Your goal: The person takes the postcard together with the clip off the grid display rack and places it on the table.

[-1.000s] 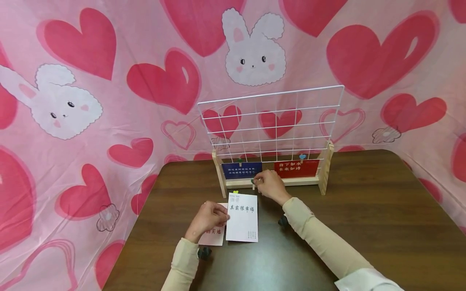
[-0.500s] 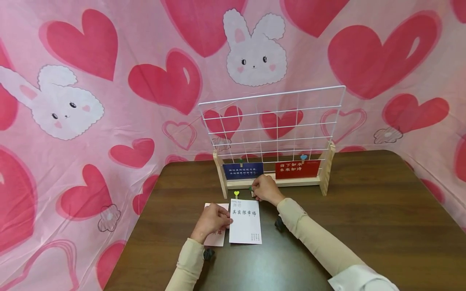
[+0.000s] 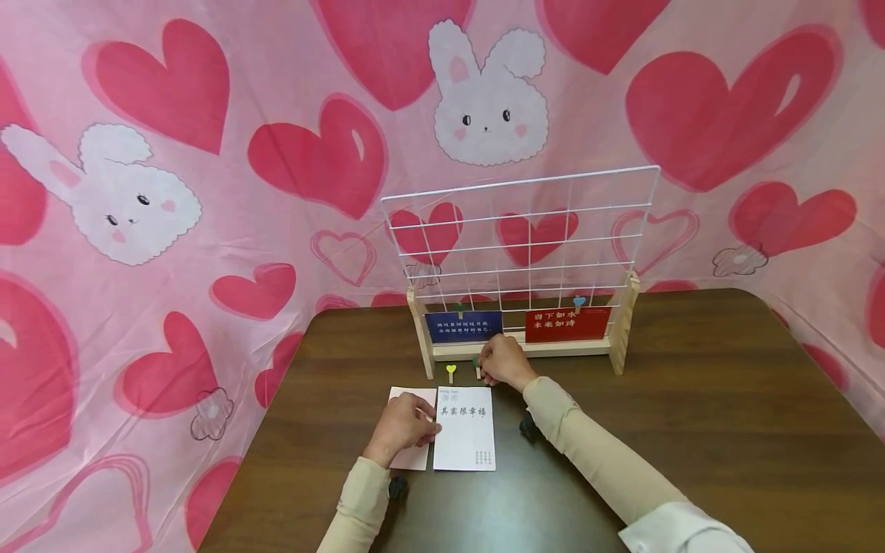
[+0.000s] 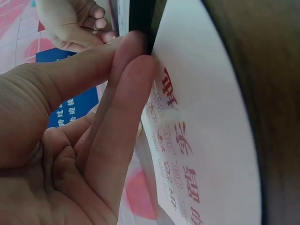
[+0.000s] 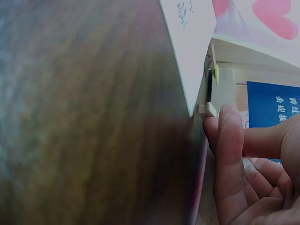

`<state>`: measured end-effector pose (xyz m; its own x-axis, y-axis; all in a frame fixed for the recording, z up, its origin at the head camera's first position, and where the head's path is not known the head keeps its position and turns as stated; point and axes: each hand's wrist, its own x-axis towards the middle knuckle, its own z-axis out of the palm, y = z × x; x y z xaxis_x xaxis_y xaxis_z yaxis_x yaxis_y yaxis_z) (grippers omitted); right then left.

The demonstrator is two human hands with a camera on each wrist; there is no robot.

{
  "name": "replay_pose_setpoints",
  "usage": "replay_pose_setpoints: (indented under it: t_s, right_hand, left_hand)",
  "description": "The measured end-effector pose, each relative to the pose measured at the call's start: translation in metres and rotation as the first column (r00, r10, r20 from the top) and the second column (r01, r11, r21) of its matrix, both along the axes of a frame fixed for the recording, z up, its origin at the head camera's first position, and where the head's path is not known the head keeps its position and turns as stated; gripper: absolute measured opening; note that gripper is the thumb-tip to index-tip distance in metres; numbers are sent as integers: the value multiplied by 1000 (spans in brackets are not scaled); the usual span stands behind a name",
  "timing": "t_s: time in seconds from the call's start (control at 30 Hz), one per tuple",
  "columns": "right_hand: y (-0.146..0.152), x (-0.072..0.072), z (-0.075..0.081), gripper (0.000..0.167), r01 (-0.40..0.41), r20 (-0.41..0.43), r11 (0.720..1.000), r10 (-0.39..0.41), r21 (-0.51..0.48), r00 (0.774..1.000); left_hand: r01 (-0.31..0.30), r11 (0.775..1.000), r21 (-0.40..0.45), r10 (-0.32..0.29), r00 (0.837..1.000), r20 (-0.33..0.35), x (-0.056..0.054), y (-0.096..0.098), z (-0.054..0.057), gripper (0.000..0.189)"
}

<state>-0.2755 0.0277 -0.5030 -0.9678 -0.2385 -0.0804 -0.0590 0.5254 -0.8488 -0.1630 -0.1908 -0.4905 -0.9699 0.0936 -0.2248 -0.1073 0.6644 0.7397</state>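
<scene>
My left hand point(image 3: 403, 424) pinches the left edge of a white card point(image 3: 465, 445) with dark printed characters, lying low at the table. Under and beside that hand is a pale pink card point(image 3: 416, 458) with red characters, large in the left wrist view. My right hand point(image 3: 507, 362) pinches a small wooden clothespin point(image 3: 477, 372) with a green top, just beyond the white card's top edge. Its pale wooden end point(image 5: 210, 110) shows at the fingertips in the right wrist view. A clothespin with a yellow heart point(image 3: 451, 372) stands to its left.
Behind the hands, a white wire grid point(image 3: 528, 253) stands in a wooden base point(image 3: 567, 348). A blue card point(image 3: 462, 329) under a green-topped clip and a red card point(image 3: 568, 326) under a blue heart clip hang low on it. A heart-patterned cloth point(image 3: 332, 169) covers the back.
The white card has come down toward the table and slightly right with my left hand. My right hand has drawn the clothespin back from the rack's base toward the card.
</scene>
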Motion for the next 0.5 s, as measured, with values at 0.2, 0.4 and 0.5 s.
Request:
replay_pose_setpoints:
  t_s: [0.2, 0.4, 0.5]
  right_hand:
    - [-3, 2, -3, 16, 18, -24, 1000, -18, -4, 1000]
    - [-4, 2, -4, 16, 24, -41, 999, -23, 25, 999]
    - [-2, 3, -2, 15, 24, -53, 998, -22, 49, 998]
  left_hand:
    - [-13, 999, -43, 12, 1000, -28, 0, 1, 0, 14]
    - [-26, 997, -79, 23, 999, -36, 0, 2, 2, 15]
    - [-24, 995, -94, 21, 999, -34, 1, 2, 4, 15]
